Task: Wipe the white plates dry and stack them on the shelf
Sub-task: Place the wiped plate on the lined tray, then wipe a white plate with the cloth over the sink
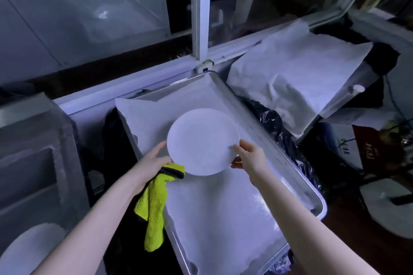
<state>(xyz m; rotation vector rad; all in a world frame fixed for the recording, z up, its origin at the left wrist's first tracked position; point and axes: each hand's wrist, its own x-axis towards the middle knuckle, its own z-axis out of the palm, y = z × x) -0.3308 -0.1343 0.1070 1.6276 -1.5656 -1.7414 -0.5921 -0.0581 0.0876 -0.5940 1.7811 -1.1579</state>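
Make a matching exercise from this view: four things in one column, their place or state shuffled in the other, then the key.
1 plate
2 cloth
3 tray
4 black bag

a lined with a white sheet
b hangs from the left hand
c crumpled beside the tray's right rim
d held between left hand and right hand

Pairs: 1-d, 2-b, 3-a, 4-c

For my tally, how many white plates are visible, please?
1: white plate, gripped by left hand and right hand over the metal tray. Round shape bottom-left may be another.
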